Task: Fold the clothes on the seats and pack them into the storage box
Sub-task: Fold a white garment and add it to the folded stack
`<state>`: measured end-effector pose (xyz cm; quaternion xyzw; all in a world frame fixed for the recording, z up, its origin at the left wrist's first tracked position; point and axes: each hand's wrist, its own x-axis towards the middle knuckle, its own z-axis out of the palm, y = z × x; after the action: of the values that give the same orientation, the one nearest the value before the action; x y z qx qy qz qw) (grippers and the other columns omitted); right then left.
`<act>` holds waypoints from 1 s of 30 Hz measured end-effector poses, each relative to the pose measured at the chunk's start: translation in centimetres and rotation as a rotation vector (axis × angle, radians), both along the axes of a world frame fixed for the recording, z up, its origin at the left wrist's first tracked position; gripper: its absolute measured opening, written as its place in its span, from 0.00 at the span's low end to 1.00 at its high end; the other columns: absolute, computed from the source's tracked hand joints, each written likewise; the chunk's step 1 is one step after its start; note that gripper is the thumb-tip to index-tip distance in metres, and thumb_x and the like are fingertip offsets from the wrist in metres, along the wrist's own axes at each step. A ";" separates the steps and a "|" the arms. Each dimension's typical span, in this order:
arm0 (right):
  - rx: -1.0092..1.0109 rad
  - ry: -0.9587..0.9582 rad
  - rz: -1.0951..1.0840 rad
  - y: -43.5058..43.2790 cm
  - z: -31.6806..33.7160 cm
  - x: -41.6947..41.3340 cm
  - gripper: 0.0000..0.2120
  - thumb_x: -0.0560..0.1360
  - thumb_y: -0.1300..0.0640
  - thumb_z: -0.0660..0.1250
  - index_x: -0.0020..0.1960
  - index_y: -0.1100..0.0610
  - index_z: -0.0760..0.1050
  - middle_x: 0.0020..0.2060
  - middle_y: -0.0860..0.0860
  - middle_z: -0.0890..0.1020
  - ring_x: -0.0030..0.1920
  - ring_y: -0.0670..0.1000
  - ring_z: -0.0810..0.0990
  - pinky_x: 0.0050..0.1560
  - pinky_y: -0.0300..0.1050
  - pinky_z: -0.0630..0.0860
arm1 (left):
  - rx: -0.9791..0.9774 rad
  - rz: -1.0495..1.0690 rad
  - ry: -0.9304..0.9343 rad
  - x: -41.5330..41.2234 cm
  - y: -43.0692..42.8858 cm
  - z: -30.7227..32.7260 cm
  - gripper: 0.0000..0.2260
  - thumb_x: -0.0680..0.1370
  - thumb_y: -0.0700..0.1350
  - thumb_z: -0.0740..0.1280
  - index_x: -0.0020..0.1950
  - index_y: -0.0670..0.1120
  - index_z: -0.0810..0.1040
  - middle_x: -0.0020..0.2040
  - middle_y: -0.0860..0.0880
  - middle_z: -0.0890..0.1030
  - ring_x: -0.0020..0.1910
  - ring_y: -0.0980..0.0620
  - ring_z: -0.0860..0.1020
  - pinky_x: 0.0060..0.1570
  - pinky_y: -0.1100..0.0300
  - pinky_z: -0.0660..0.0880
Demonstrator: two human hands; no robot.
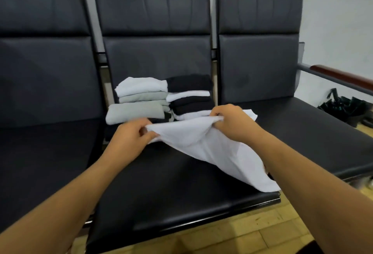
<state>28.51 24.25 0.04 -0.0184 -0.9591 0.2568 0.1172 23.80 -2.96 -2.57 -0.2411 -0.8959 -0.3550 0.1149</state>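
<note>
A white garment (pixel 212 148) hangs stretched between my two hands over the middle seat (pixel 161 189). My left hand (pixel 131 134) pinches its left corner. My right hand (pixel 230 121) grips the upper right edge, and the cloth drapes down to the seat's right front corner. Behind my hands, at the back of the middle seat, stand two stacks of folded clothes: a white and pale green stack (pixel 139 100) on the left, a black and white stack (pixel 190 94) on the right. No storage box is in view.
Black padded seats flank the middle one on the left (pixel 46 152) and right (pixel 314 130). A wood-topped armrest (pixel 341 76) sits at the far right. Dark objects (pixel 347 108) lie on the floor by the wall. Yellowish wood flooring (pixel 252 231) runs in front.
</note>
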 end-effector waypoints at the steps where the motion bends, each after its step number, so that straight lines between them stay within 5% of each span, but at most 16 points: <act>1: -0.089 0.042 -0.045 -0.2 -0.2 0.1 0.09 0.78 0.62 0.62 0.44 0.53 0.79 0.41 0.48 0.81 0.45 0.52 0.79 0.38 0.39 0.69 | 0.081 0.006 0.041 0.4 -0.4 0.3 0.04 0.78 0.44 0.69 0.44 0.48 0.76 0.49 0.52 0.75 0.42 0.59 0.74 0.43 0.70 0.68; 3: -0.240 0.099 -0.096 -0.9 -0.4 0.5 0.11 0.80 0.61 0.61 0.45 0.52 0.80 0.42 0.48 0.82 0.44 0.51 0.80 0.40 0.41 0.71 | 0.257 0.030 0.027 1.1 -1.6 1.2 0.01 0.81 0.43 0.65 0.50 0.49 0.75 0.55 0.53 0.74 0.48 0.58 0.74 0.49 0.71 0.69; 6: -0.539 0.136 -0.058 -2.5 -0.3 0.9 0.09 0.81 0.57 0.62 0.46 0.52 0.81 0.42 0.48 0.83 0.45 0.50 0.80 0.44 0.44 0.75 | 0.390 0.020 -0.109 1.9 -2.6 2.2 0.06 0.84 0.47 0.59 0.49 0.49 0.74 0.48 0.46 0.79 0.45 0.53 0.78 0.46 0.57 0.78; 11: -0.781 0.058 0.021 -3.8 0.7 1.2 0.10 0.80 0.51 0.68 0.44 0.56 0.83 0.43 0.53 0.85 0.45 0.57 0.83 0.48 0.53 0.79 | 0.619 -0.022 -0.187 3.0 -3.3 3.7 0.08 0.84 0.47 0.60 0.45 0.51 0.73 0.34 0.64 0.79 0.32 0.69 0.76 0.28 0.75 0.69; 13: -0.763 0.047 -0.005 -3.7 1.0 1.2 0.11 0.79 0.51 0.68 0.48 0.57 0.84 0.45 0.53 0.86 0.47 0.56 0.85 0.50 0.53 0.81 | 0.413 -0.098 -0.226 2.4 -4.6 4.5 0.03 0.80 0.50 0.67 0.47 0.54 0.77 0.37 0.65 0.81 0.36 0.68 0.79 0.31 0.74 0.71; 16: -0.835 0.097 -0.055 -2.8 1.2 0.8 0.09 0.77 0.52 0.72 0.45 0.58 0.84 0.42 0.54 0.86 0.43 0.54 0.84 0.44 0.48 0.81 | -0.248 -0.141 -0.369 1.4 -6.4 4.5 0.08 0.70 0.55 0.77 0.46 0.56 0.83 0.42 0.59 0.84 0.41 0.62 0.82 0.40 0.67 0.75; 18: -0.856 0.083 -0.054 -1.9 0.9 0.5 0.09 0.76 0.52 0.72 0.41 0.57 0.83 0.40 0.54 0.85 0.43 0.55 0.84 0.42 0.48 0.79 | -0.330 -0.132 -0.482 0.9 -6.9 3.3 0.09 0.70 0.55 0.77 0.42 0.52 0.84 0.40 0.55 0.85 0.40 0.58 0.83 0.41 0.65 0.76; 20: -0.858 -0.002 -0.015 -1.2 0.0 0.3 0.12 0.76 0.50 0.72 0.45 0.60 0.83 0.43 0.57 0.86 0.46 0.59 0.84 0.44 0.49 0.79 | -0.110 -0.174 -0.559 0.8 -7.3 2.1 0.07 0.73 0.54 0.73 0.45 0.52 0.86 0.45 0.53 0.86 0.45 0.57 0.84 0.51 0.60 0.77; 22: -0.813 -0.171 0.051 -0.4 -0.9 0.1 0.18 0.75 0.47 0.74 0.50 0.63 0.82 0.47 0.61 0.85 0.46 0.58 0.85 0.46 0.50 0.80 | 0.298 -0.214 -0.716 0.9 -7.6 1.4 0.11 0.78 0.50 0.67 0.58 0.50 0.83 0.55 0.49 0.85 0.56 0.50 0.83 0.60 0.52 0.77; 24: -0.636 -0.376 0.121 0.4 -1.4 0.3 0.15 0.74 0.51 0.75 0.50 0.62 0.82 0.45 0.59 0.86 0.43 0.55 0.85 0.43 0.47 0.81 | 0.591 -0.180 -0.808 1.0 -7.7 1.3 0.14 0.81 0.47 0.64 0.64 0.47 0.79 0.58 0.47 0.84 0.59 0.47 0.82 0.59 0.50 0.79; 27: -0.444 -0.579 0.185 1.5 -2.3 0.3 0.14 0.71 0.55 0.78 0.52 0.62 0.84 0.49 0.59 0.87 0.50 0.58 0.86 0.55 0.53 0.82 | 0.468 -0.058 -0.610 0.6 -7.6 1.1 0.12 0.81 0.53 0.63 0.60 0.53 0.81 0.54 0.52 0.85 0.56 0.49 0.83 0.57 0.52 0.78; 30: -0.717 -0.332 0.120 1.9 -3.4 -0.1 0.20 0.73 0.50 0.75 0.55 0.66 0.82 0.53 0.64 0.84 0.52 0.60 0.83 0.57 0.54 0.78 | 0.286 -0.060 -0.509 0.1 -7.7 1.3 0.11 0.77 0.58 0.68 0.55 0.55 0.83 0.49 0.54 0.86 0.50 0.52 0.83 0.53 0.56 0.77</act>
<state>28.40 26.14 -3.38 -0.0435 -0.8139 0.5754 -0.0685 23.89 -10.67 -1.27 -0.1519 -0.8294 -0.5299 -0.0912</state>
